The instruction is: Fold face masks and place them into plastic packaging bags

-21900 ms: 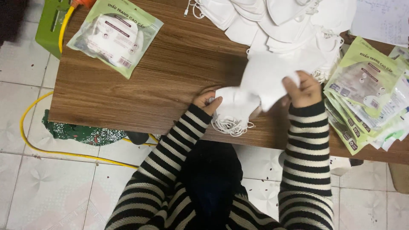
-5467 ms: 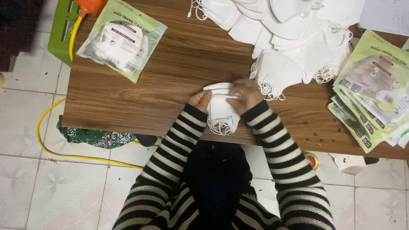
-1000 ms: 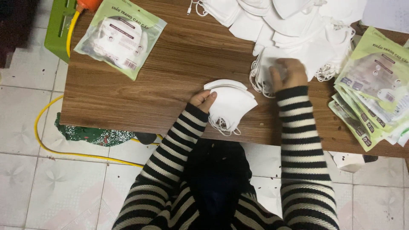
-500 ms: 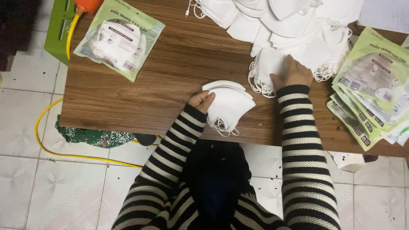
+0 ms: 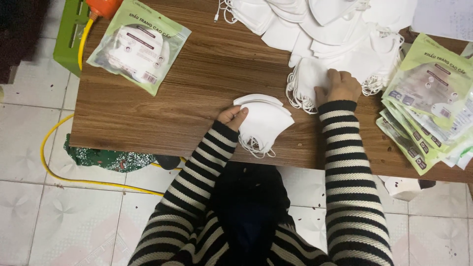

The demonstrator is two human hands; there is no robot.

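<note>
Far left, beyond the wooden table (image 5: 148,113): green stool (image 5: 69,42), orange plug (image 5: 102,7), yellow cable (image 5: 59,162) looping over the tiled floor. On the table's left part, a sealed green mask packet (image 5: 139,45), well apart from either hand. Near the front edge, left hand (image 5: 232,117), striped sleeve bent in from below, fingers pinching the edge of a small stack of folded white masks (image 5: 263,120), ear loops hanging over the table edge. Further right, right hand (image 5: 340,86), arm straight up from the body, fingers curled and resting on a mask at the near side of the loose white mask pile (image 5: 335,34); grip underneath hidden. Far right, a fanned heap of green packets (image 5: 428,98).
</note>
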